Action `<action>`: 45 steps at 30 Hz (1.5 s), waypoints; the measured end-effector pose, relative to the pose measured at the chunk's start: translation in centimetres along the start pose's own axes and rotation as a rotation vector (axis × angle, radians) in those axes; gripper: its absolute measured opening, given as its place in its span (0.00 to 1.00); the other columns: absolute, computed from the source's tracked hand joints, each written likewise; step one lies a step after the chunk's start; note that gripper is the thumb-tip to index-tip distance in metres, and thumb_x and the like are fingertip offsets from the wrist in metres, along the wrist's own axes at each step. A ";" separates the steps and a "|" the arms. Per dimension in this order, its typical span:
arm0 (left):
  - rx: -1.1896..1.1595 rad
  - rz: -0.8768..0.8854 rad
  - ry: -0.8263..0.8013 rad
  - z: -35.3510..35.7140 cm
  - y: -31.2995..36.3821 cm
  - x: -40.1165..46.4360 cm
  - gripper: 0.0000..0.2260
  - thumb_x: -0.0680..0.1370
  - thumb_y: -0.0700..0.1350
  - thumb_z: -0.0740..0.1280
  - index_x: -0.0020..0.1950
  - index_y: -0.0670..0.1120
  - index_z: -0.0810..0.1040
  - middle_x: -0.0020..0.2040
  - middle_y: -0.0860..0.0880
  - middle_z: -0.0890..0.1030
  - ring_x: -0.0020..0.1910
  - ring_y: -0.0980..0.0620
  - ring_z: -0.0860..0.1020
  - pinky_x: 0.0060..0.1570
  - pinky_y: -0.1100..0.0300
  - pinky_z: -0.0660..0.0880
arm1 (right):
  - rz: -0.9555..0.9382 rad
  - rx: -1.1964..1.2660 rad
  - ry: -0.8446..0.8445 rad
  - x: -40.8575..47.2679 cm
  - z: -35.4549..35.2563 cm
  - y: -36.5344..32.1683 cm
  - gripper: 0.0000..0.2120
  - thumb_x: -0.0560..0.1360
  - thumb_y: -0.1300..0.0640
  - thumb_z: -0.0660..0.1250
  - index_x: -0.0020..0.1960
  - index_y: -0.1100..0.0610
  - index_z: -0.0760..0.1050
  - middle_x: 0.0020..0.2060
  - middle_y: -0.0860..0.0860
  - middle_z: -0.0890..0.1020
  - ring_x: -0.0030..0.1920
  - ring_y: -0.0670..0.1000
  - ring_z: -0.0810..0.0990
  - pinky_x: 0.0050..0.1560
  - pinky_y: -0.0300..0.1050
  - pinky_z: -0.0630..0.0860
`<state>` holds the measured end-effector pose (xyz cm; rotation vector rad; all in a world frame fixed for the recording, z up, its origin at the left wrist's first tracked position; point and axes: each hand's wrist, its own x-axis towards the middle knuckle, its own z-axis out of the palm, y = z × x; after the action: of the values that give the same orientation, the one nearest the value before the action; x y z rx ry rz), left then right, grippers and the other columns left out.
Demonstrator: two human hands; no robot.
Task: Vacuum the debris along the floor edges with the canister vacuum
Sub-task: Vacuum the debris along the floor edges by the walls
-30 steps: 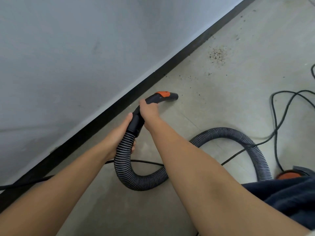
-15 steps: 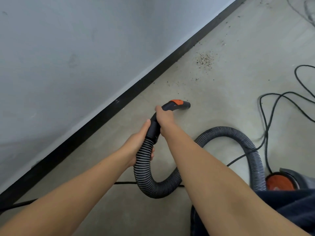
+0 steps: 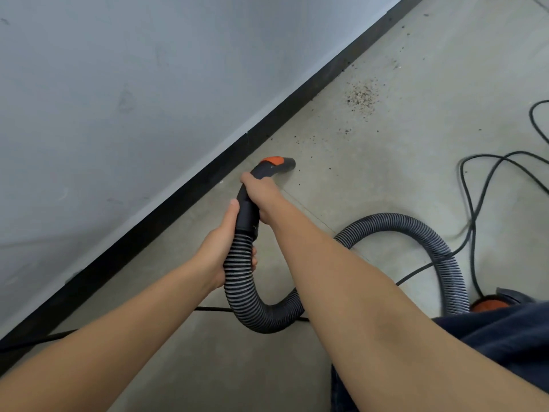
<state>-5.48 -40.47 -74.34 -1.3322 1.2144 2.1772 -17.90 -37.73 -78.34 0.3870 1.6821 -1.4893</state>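
- While both arms reach forward in the head view, the right hand [image 3: 260, 194] curls round the black handle [image 3: 248, 214] of the vacuum hose, just behind the orange-topped nozzle [image 3: 277, 164].
- Below it, the left hand [image 3: 221, 254] grips the ribbed hose [image 3: 237, 263] where it joins the handle, thumb lying up along the black collar, fingers wrapped round the far side.
- Ahead of the right hand, the nozzle mouth points right, low over the concrete floor [image 3: 401, 179]; whether it touches cannot be told.
- Beyond the nozzle, up and to the right, a patch of dark debris [image 3: 361, 98] lies near the black baseboard [image 3: 178, 194], with scattered specks between patch and nozzle.
- Left of both hands, the baseboard runs diagonally under a grey wall [image 3: 118, 84].
- Behind the hands, the hose loops down under the right forearm and arches to the right toward the vacuum [image 3: 487, 304], whose orange and grey body shows only partly above dark clothing [image 3: 490, 346].
- Right of the right arm, a black cord [image 3: 472, 203] snakes over the floor; another stretch passes under the hose loop near the left forearm.
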 end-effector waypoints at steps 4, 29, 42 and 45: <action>0.118 -0.046 -0.022 -1.9 0.3 -0.8 0.31 0.74 0.69 0.59 0.52 0.39 0.72 0.29 0.43 0.73 0.23 0.47 0.73 0.23 0.61 0.73 | 0.012 0.042 0.069 -0.3 1.1 1.5 0.28 0.75 0.50 0.63 0.69 0.65 0.63 0.58 0.59 0.77 0.50 0.57 0.78 0.40 0.45 0.76; 0.579 0.159 -0.163 2.2 1.6 1.0 0.23 0.76 0.61 0.65 0.55 0.41 0.72 0.33 0.43 0.76 0.26 0.49 0.74 0.28 0.59 0.74 | 0.034 0.403 0.243 -2.3 -6.4 0.4 0.08 0.77 0.55 0.62 0.49 0.61 0.69 0.34 0.57 0.79 0.34 0.54 0.80 0.41 0.50 0.80; 0.547 0.285 0.028 2.4 1.1 1.6 0.16 0.77 0.58 0.65 0.54 0.46 0.72 0.38 0.44 0.77 0.28 0.51 0.76 0.27 0.60 0.74 | 0.011 0.176 0.205 -1.0 -3.9 -1.8 0.07 0.76 0.60 0.63 0.51 0.63 0.69 0.29 0.55 0.75 0.28 0.52 0.75 0.30 0.42 0.72; 0.559 0.274 0.000 3.2 1.6 2.2 0.17 0.77 0.59 0.65 0.55 0.47 0.73 0.38 0.44 0.77 0.27 0.52 0.76 0.27 0.60 0.74 | 0.015 0.174 0.253 -0.2 -5.0 -2.1 0.07 0.76 0.59 0.63 0.50 0.61 0.68 0.31 0.55 0.76 0.30 0.53 0.76 0.34 0.44 0.75</action>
<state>-9.44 -39.25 -74.74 -0.9713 1.9155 1.7809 -21.13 -33.53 -77.06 0.7049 1.7422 -1.6357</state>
